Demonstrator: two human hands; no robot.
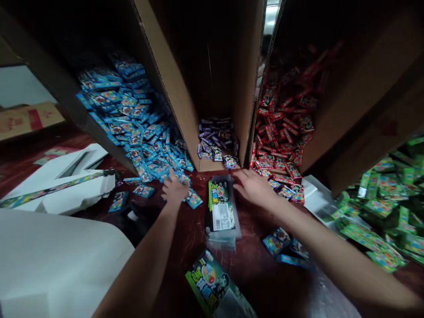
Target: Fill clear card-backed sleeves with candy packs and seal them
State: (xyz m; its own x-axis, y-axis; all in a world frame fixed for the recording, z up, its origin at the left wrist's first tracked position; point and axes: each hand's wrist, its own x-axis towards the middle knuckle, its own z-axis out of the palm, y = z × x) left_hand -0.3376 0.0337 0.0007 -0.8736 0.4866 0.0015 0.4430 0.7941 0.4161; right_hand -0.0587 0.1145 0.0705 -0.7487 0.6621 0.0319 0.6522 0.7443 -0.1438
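Flanking the clear bag, both hands are out front!

And it's the left hand over the blue packets, fingers spread, loose, no grip to be seen, right at the edge where the pile spills from its box. Across to the right hand: fingers slightly bent beside the bag's upper corner, and whether they pinch anything, I cannot tell! The bag lies flat between the hands on the dark red table, a printed green-and-black card nearer the body. Purple packets fill the middle box's mouth, red packets to its right, green packets far right!
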